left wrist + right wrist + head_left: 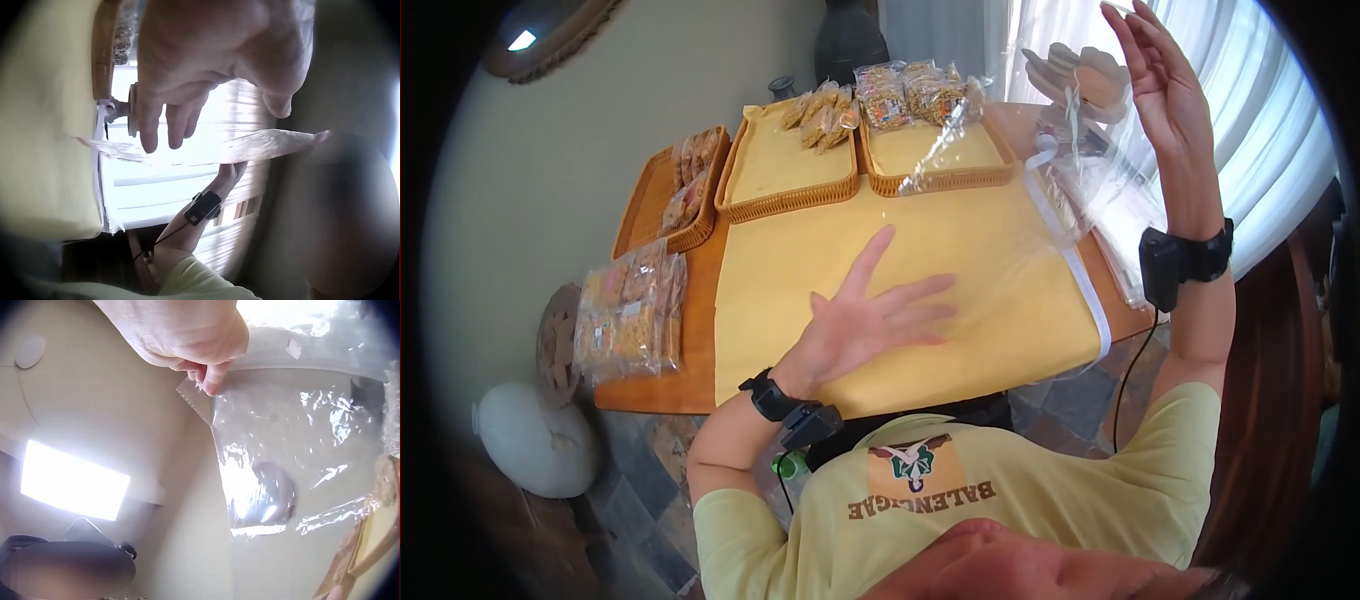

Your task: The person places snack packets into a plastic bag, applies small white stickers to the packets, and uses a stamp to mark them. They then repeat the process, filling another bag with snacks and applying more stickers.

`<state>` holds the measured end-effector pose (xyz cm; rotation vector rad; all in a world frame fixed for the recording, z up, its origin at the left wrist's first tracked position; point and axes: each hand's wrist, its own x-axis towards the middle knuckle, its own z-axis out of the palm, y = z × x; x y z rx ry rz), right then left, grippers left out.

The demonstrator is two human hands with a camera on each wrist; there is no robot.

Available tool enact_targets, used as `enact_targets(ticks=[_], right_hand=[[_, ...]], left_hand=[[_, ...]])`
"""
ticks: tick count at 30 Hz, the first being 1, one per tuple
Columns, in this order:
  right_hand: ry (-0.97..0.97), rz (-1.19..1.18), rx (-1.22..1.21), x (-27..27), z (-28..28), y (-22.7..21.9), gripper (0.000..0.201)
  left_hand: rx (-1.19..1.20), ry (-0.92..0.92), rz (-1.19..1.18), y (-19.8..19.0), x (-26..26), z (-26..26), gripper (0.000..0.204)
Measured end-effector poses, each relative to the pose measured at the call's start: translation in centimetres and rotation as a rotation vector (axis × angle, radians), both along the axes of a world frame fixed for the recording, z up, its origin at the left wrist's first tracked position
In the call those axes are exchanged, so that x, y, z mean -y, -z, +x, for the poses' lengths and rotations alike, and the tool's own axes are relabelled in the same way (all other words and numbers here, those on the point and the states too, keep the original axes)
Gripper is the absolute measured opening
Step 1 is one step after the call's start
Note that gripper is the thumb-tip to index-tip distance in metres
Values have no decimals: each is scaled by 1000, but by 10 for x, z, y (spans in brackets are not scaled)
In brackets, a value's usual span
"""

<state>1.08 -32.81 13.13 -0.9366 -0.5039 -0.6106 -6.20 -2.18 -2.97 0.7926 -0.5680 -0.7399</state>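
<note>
A large clear plastic bag (940,158) hangs in the air over the right part of the table. My right hand (1175,105), raised high at the right, pinches its edge; in the right wrist view the thumb and fingers of that hand (187,331) grip a corner of the bag (281,425). Over the yellow cloth (800,270) my left hand (860,325) is held with fingers spread, holding nothing. The left wrist view has the bag (269,145) nearly edge-on beyond the left hand (215,50); whether they touch, I cannot tell.
Wicker trays (790,200) line the table's far side, some with packaged snacks (885,105). More snack packs (628,320) lie at the left edge. Plastic sheets (1110,205) are at the right, near a petal-shaped ornament (1090,85). A white vase (540,440) stands left of the table.
</note>
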Motion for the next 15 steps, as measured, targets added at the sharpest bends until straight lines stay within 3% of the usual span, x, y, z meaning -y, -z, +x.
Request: enact_targets(ticks=[5, 7, 8, 10, 13, 15], right_hand=[[-71, -76, -27, 23, 44, 16, 31], [-120, -81, -49, 27, 54, 22, 32], [-125, -81, -50, 26, 55, 23, 32], [-74, -117, -55, 20, 53, 22, 32], [-45, -91, -77, 5, 48, 21, 32], [5, -175, -97, 27, 66, 23, 32]], left_hand=[[190, -55, -19, 13, -2, 5, 105], [229, -182, 165, 16, 0, 6, 75], [227, -187, 165, 17, 1, 9, 75], [178, -303, 268, 19, 2, 14, 32], [205, -389, 270, 19, 5, 23, 15], [186, -394, 252, 15, 6, 24, 14]])
